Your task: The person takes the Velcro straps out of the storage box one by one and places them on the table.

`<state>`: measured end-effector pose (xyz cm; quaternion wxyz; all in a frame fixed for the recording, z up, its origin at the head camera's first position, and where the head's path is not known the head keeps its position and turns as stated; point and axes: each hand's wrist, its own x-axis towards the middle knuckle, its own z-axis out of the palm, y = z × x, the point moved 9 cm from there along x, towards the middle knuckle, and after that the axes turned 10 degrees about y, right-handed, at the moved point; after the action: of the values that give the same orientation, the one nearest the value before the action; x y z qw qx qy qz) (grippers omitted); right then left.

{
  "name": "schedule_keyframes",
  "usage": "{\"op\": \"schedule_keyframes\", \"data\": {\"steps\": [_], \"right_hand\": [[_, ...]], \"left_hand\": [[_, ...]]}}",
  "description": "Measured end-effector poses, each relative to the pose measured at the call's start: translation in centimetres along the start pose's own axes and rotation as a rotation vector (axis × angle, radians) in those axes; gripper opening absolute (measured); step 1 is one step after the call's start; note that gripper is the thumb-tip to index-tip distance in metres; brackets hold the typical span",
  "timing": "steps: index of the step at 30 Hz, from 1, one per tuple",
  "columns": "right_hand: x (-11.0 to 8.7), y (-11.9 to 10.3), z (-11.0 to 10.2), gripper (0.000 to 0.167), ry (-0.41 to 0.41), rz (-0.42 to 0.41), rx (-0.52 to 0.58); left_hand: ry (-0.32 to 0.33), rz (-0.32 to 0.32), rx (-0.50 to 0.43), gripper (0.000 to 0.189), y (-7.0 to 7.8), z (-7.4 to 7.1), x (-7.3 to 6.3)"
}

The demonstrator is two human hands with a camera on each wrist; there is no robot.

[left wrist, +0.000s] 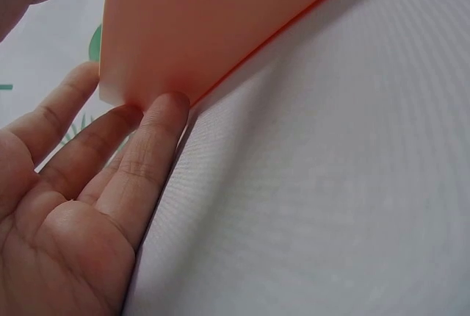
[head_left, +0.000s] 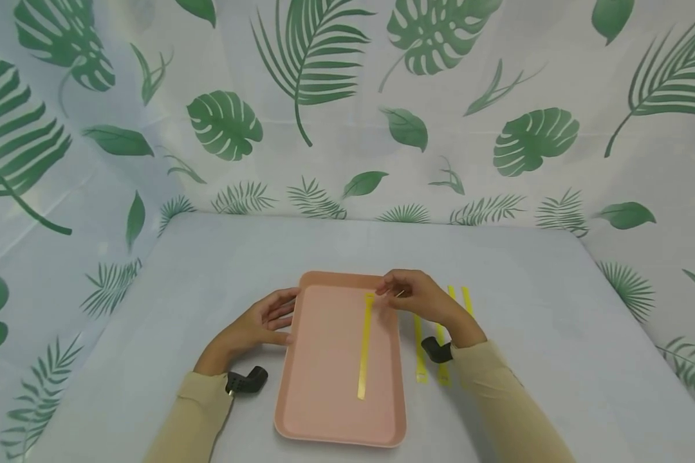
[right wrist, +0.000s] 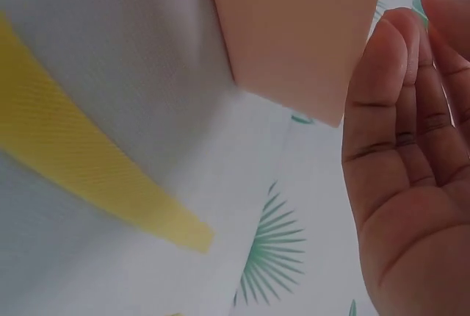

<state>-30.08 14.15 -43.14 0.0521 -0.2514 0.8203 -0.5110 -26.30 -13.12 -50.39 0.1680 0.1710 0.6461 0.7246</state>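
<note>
A pink rectangular tray lies on the table with a flat yellow strip lengthwise on its right half. At the tray's left side is my left hand, fairly straight fingers against the outer wall, thumb by the rim. The left wrist view shows those fingertips touching the tray wall low down. Over the tray's upper right corner hovers my right hand, close to the strip's far end. Its fingers bend loosely, and nothing shows between them in the right wrist view.
More yellow strips lie on the grey table right of the tray, partly under my right wrist. Each wrist wears a black camera. Behind the table hangs a leaf-patterned white cloth.
</note>
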Motion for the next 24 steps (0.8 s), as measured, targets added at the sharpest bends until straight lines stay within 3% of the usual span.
{"op": "schedule_keyframes", "data": {"steps": [10,18,24], "right_hand": [[1.0,-0.5,1.3,0.021,-0.041,-0.012,-0.023],[1.6,-0.5,3.9,0.02,-0.22,-0.039,0.006],[2.0,-0.7,5.5,0.03,-0.335,-0.082,-0.01]], "left_hand": [[0.013,0.004,-0.004,0.1,0.3,0.0,0.0],[0.009,0.003,-0.009,0.099,0.2,0.0,0.0],[0.01,-0.001,-0.008,0.099,0.2,-0.1,0.1]]}}
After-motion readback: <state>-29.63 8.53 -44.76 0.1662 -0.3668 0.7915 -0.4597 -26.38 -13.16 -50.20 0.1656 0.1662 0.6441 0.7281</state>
